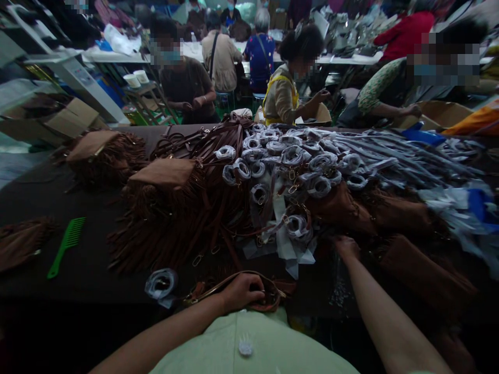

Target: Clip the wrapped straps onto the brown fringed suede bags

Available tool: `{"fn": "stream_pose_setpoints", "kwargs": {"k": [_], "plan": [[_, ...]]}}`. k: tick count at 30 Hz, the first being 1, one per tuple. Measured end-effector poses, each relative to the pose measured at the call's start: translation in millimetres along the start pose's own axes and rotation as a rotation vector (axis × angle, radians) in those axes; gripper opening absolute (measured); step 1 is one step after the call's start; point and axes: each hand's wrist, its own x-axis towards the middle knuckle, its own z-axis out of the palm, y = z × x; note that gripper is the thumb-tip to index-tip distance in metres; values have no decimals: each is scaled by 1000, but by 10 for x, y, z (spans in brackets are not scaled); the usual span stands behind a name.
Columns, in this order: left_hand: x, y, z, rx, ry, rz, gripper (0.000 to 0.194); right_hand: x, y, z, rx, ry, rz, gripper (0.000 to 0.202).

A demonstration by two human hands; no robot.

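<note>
A brown bag (276,296) with an unzipped, gold-toothed mouth lies against my body at the table's front edge. My left hand (244,291) is closed on its rim, with the fingertips dipping into the opening. Further right and forward, my right hand (346,248) reaches down to the table, its fingers drawn together. What they hold, if anything, is too dark to make out. Just below that hand, a bunch of small clear pieces (339,293) lies on the dark cloth. A wrapped strap coil (160,284) sits left of the bag.
Wrapped strap coils (296,156) and loose brown straps (230,208) pile up ahead. Fringed brown bags (163,174) are stacked at left, near a green comb (67,246). More brown bags (424,270) lie at right. Co-workers (286,83) sit across the table (58,296).
</note>
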Motion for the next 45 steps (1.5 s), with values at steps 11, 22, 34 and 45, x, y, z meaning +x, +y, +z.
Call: {"fn": "stream_pose_setpoints", "kwargs": {"k": [11, 22, 34, 45], "plan": [[-19, -69, 3, -165, 24, -63, 23, -1000, -694, -278, 421, -35, -305, 37], [35, -325, 68, -483, -23, -92, 29, -2804, -1733, -332, 593, -323, -345, 25], [18, -326, 79, -491, 0, -144, 26, -2276, -1696, -357, 1271, 168, -106, 35], [38, -449, 102, -521, 8, -147, 31, -1895, -820, 949, 1028, 67, 423, 47]]}}
